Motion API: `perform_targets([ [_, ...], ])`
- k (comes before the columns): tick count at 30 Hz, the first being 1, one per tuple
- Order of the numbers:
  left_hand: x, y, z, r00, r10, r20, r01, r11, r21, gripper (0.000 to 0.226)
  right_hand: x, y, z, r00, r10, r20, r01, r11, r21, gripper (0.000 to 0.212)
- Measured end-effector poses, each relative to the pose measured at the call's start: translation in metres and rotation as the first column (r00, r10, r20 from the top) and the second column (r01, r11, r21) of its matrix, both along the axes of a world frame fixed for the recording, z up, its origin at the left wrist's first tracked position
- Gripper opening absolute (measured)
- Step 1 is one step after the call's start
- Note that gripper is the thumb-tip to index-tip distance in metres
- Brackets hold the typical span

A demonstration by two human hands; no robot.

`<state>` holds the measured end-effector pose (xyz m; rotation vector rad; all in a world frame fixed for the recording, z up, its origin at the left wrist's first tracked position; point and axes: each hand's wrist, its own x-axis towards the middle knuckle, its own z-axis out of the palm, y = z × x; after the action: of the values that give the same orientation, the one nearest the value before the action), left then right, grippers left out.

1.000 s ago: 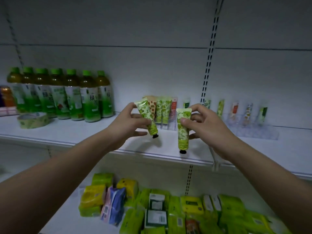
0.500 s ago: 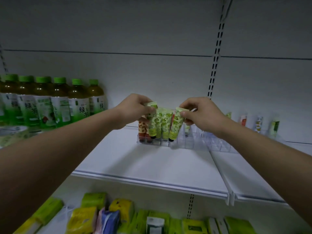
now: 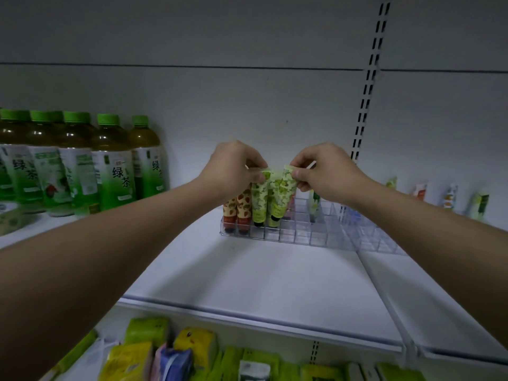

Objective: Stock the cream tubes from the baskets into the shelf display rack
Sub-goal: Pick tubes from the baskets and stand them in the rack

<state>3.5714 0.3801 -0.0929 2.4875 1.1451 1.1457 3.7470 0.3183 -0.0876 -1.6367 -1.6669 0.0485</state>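
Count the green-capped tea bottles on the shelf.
5 bottles in view, in a row at the shelf's left. More may lie beyond the left edge.

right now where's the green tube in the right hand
In the head view, the right hand pinches the green tube by its top at mid-frame, cap down in the clear display rack, just right of the left hand's green tube.

A shop, retail aisle. White metal shelf (image 3: 247,276) w/ slotted uprights (image 3: 367,86) on the back panel; row of identical green-tea bottles (image 3: 115,166); clear display rack (image 3: 302,232) w/ cream tubes (image 3: 259,199); packaged goods (image 3: 154,350) on lower shelf.
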Motion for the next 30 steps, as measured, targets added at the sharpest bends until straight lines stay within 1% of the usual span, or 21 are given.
perform_targets([
  [6,0.002,0.002,-0.006,0.999,0.029,0.014,-0.029,0.999,0.038,0.026,0.001,0.004,-0.002,1.000,-0.016,0.002,0.016,1.000,0.019,0.008],
  [12,0.009,0.007,-0.031,0.997,0.075,-0.032,-0.072,0.993,0.094,0.023,-0.003,0.004,0.000,1.000,-0.010,0.018,0.010,1.000,0.014,0.008],
  [15,0.013,0.006,-0.033,0.990,0.102,-0.102,-0.084,0.983,0.165,0.029,-0.006,0.003,0.003,0.999,-0.014,0.037,0.014,1.000,0.014,0.008],
  [16,0.012,0.004,-0.033,0.990,0.094,-0.102,-0.073,0.979,0.189,0.032,-0.006,0.003,0.004,0.999,-0.018,0.047,0.017,1.000,0.014,0.009],
  [19,0.006,-0.010,-0.038,0.999,0.042,0.023,-0.047,0.962,0.268,0.031,-0.009,0.001,0.010,0.998,-0.018,0.066,0.018,1.000,0.006,0.010],
  [20,0.003,-0.018,-0.042,0.999,0.025,0.045,-0.037,0.957,0.288,0.027,-0.010,0.001,0.011,0.997,-0.015,0.072,0.015,1.000,-0.002,0.010],
  [21,-0.001,-0.026,-0.047,1.000,0.003,0.024,-0.010,0.958,0.288,0.024,-0.012,0.000,0.013,0.997,-0.011,0.082,0.012,1.000,-0.012,0.010],
  [22,-0.006,-0.034,-0.055,0.999,-0.028,-0.036,0.036,0.968,0.250,0.023,-0.014,0.000,0.013,0.995,-0.005,0.095,0.007,1.000,-0.024,0.010],
  [25,-0.021,-0.057,-0.089,0.948,-0.145,-0.283,0.148,0.989,-0.009,0.027,-0.021,0.001,0.012,0.991,0.017,0.134,-0.007,0.997,-0.071,0.009],
  [26,-0.024,-0.061,-0.100,0.930,-0.161,-0.331,0.152,0.987,-0.053,0.030,-0.023,0.002,0.011,0.990,0.015,0.139,-0.003,0.996,-0.086,0.008],
  [30,-0.022,-0.059,-0.113,0.898,-0.123,-0.422,0.086,0.991,-0.105,0.043,-0.029,0.008,0.006,0.984,0.010,0.176,0.010,0.994,-0.110,0.008],
])
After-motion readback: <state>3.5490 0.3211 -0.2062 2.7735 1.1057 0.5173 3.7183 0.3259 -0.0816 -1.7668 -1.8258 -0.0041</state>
